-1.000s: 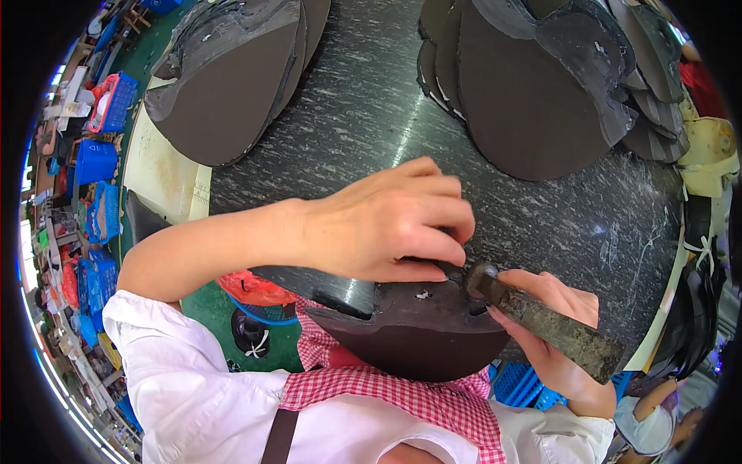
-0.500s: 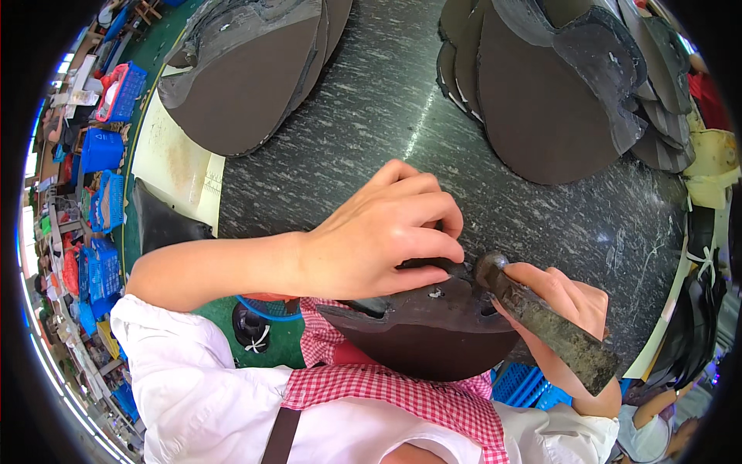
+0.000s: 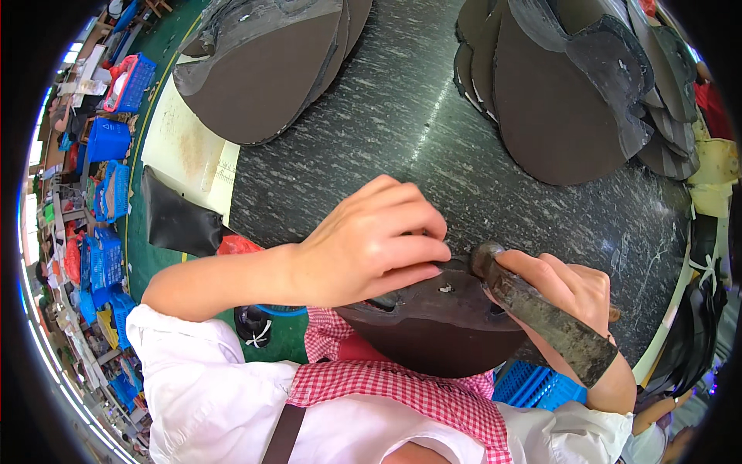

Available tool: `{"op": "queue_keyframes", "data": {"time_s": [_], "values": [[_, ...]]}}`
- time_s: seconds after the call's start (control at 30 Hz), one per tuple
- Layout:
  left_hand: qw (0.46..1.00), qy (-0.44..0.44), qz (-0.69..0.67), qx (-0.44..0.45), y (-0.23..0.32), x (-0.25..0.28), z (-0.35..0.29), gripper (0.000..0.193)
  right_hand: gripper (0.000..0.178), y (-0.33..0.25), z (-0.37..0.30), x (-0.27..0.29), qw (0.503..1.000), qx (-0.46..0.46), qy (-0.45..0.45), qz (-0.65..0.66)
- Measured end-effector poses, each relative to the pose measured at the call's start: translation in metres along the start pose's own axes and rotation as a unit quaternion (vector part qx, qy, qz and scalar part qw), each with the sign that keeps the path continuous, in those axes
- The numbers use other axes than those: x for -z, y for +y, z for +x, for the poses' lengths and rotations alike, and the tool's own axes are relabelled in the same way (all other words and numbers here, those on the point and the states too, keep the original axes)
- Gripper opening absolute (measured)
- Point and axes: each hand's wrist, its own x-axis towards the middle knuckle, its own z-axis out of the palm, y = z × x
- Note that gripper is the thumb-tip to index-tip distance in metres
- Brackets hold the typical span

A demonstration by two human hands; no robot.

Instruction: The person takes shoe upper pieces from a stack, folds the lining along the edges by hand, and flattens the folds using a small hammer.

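A dark brown rounded panel, leather-like, with a grey-coated upper edge (image 3: 444, 336), lies at the table's near edge and hangs over it against the checked apron. My left hand (image 3: 379, 243) is closed on its far edge, fingers curled and thumb pressed down on it. What lies under those fingers is partly hidden. In my right hand (image 3: 568, 286) is a hammer (image 3: 553, 321) with a worn, stained metal head. Its rounded face is at the panel's far edge, just right of my left fingertips, and its long flat end slants toward me. I cannot tell whether the face touches the panel.
Stacks of similar brown panels lie at the table's far left (image 3: 263, 93) and far right (image 3: 568, 116). A pale sheet with ruled marks (image 3: 182, 151) and a black flap (image 3: 179, 215) are at the left edge. Black strips tied with white (image 3: 699, 309) hang at right. Blue baskets (image 3: 533, 384) stand below.
The view has shifted slightly, so the stacks and table sit a little further right. My left hand has slid slightly left along the panel's edge; the hammer stays close to it.
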Motion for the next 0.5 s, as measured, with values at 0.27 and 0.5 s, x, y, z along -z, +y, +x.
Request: {"op": "queue_keyframes", "data": {"time_s": [0.27,0.5], "values": [[0.967,0.019,0.224,-0.122,0.021,-0.023,-0.014,0.025,0.042,-0.002,0.021,0.008,0.999,0.025,-0.035,0.016],[0.991,0.076,0.099,-0.058,0.013,-0.02,-0.015,0.036,0.038,-0.008,0.023,0.008,0.998,0.005,-0.029,0.056]]}}
